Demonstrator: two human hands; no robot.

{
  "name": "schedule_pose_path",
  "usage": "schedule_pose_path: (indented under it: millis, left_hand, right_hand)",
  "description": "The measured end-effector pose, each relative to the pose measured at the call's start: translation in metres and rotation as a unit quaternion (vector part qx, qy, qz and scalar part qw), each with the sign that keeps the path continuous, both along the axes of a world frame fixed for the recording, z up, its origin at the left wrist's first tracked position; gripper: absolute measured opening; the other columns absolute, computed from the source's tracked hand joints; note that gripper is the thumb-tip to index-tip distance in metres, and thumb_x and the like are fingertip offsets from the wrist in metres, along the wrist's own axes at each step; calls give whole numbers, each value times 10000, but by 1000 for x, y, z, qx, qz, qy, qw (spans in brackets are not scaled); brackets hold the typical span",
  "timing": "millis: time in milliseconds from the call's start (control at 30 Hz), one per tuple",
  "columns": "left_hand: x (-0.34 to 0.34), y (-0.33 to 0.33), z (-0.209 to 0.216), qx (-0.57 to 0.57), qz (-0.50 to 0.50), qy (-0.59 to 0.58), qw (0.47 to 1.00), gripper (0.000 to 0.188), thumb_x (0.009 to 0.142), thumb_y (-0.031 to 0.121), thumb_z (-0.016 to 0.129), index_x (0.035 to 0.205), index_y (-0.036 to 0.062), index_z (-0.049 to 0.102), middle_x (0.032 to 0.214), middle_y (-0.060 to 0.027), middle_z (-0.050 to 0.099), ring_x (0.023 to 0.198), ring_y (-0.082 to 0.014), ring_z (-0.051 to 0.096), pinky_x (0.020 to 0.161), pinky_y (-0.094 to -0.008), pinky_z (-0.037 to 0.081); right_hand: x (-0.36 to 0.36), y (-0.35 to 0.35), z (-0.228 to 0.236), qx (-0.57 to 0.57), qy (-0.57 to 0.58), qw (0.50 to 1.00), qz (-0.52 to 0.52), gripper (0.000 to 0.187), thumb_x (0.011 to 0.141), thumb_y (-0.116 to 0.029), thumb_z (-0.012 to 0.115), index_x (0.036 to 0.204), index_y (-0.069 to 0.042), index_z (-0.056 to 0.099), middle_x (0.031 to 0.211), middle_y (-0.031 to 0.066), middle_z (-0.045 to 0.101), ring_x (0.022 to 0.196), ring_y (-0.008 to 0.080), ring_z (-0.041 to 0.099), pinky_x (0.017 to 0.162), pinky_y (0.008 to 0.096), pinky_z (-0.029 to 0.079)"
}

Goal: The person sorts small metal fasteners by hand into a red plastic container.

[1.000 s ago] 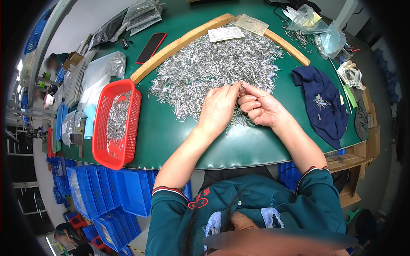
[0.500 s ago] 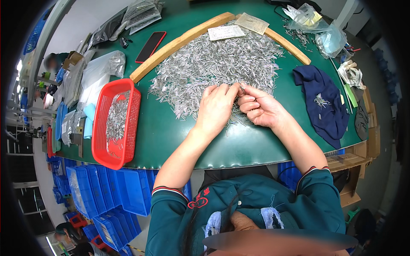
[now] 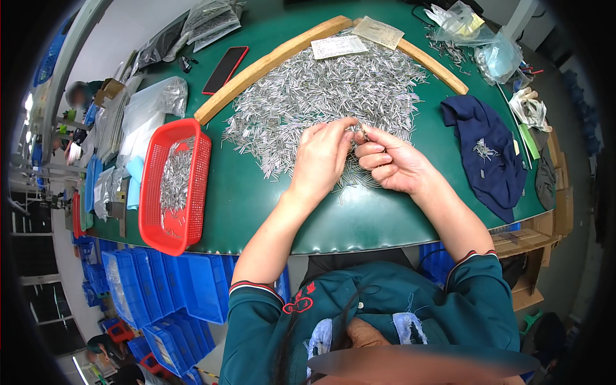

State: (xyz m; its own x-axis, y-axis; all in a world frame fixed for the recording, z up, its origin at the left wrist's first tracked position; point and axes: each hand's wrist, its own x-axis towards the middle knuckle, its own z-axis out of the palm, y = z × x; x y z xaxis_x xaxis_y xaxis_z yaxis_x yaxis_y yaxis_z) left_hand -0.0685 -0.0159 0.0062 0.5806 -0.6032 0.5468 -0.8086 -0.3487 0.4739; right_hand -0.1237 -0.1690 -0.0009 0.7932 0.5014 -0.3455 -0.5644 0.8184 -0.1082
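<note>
My two hands meet over the near edge of a wide heap of small metal pins [image 3: 321, 90] on the green table. The fingers of my right hand [image 3: 394, 163] are closed, with thumb and forefinger pinching a small shiny metal piece [image 3: 364, 135] whose exact shape is hard to see. My left hand [image 3: 319, 160] is beside it, fingers bent and thumb drawn in toward the fingertips, close to that piece. Whatever lies between the left fingertips is too small to make out. Loose pins are scattered beneath both hands.
A red plastic basket [image 3: 145, 205] holding pins stands at the left. Wooden strips [image 3: 269, 64] border the heap's far side, with paper labels [image 3: 339, 47] there. A red-edged phone [image 3: 226, 69] lies beyond. Navy cloth [image 3: 478, 176] bearing several pins is at right; blue bins [image 3: 199, 289] sit below the table.
My left fingertips have lifted and parted slightly from my right fingers, showing more of the small metal piece. My right hand has hardly moved.
</note>
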Motion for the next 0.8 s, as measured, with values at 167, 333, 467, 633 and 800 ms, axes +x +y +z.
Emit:
schedule_pose_path:
  millis: [167,333,467,633,800]
  left_hand:
    - [0,1,1,-47,13,19,999,109,796,55,554,902,32,554,773,-68,594,677,-192,571,655,-309,436]
    - [-1,1,4,-67,-20,-31,997,122,763,81,594,875,66,548,775,-40,611,706,-194,586,786,-360,403]
    - [0,1,3,-58,-32,-69,995,142,750,77,607,879,71,549,777,-28,611,693,-180,583,789,-369,400]
    - [1,1,4,-46,-34,-73,996,134,728,47,627,847,61,565,772,-18,606,670,-183,576,791,-365,431]
    - [2,3,10,-4,-47,-88,995,139,724,42,621,852,68,573,759,-10,602,655,-163,571,791,-364,421]
  right_hand:
    - [-1,0,0,37,0,999,6,168,890,-239,458,860,-76,490,588,-62,343,457,-1,311,301,113,204]
    - [-3,1,3,-6,-1,1000,-1,172,889,-245,465,846,-80,482,590,-61,342,460,-3,311,303,112,204]
    - [-4,2,2,-30,-12,999,-8,163,886,-239,473,821,-90,468,595,-62,341,465,-8,311,306,109,201]
    - [-3,3,1,-31,-12,999,-10,155,885,-232,477,815,-94,467,602,-59,343,474,-7,316,309,109,201]
    - [-3,4,0,-69,-12,997,-32,134,889,-214,468,822,-98,468,625,-48,368,485,-1,324,318,104,215]
